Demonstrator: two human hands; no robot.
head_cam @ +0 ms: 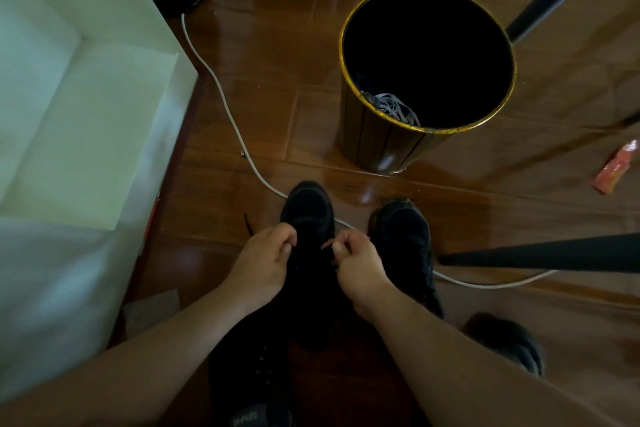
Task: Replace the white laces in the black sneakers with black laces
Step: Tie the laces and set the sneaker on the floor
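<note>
**A:** From the head camera, where are your hands?

**B:** Both are low in the middle, over the left black sneaker (309,218). Your left hand (265,262) sits at the shoe's left edge with fingers curled in, pinching a black lace (248,224) whose tip pokes out to the far left over the floor. Your right hand (356,262) is at the shoe's right edge, fingers curled tight, thumb against the forefinger; it looks like it pinches the lace's other end, but against the dark shoe you cannot tell for sure.

**A:** And the other shoe?

**B:** The right black sneaker (403,236) stands just beside the first, to the right, toe pointing far. No hand touches it.

**A:** Where are the white laces?

**B:** A tangle of white laces (394,107) lies inside the gold-rimmed bin (381,149), against its near-left wall, far of the shoes.

**A:** What else is around you?

**B:** A white cable (221,94) runs across the wooden floor (263,55), from the far left, passing behind the sneakers and out to the right. A white cabinet (86,114) fills the left side. Two black poles (540,255) cross in from the right, and an orange wrapper (616,168) lies at the right edge.
</note>
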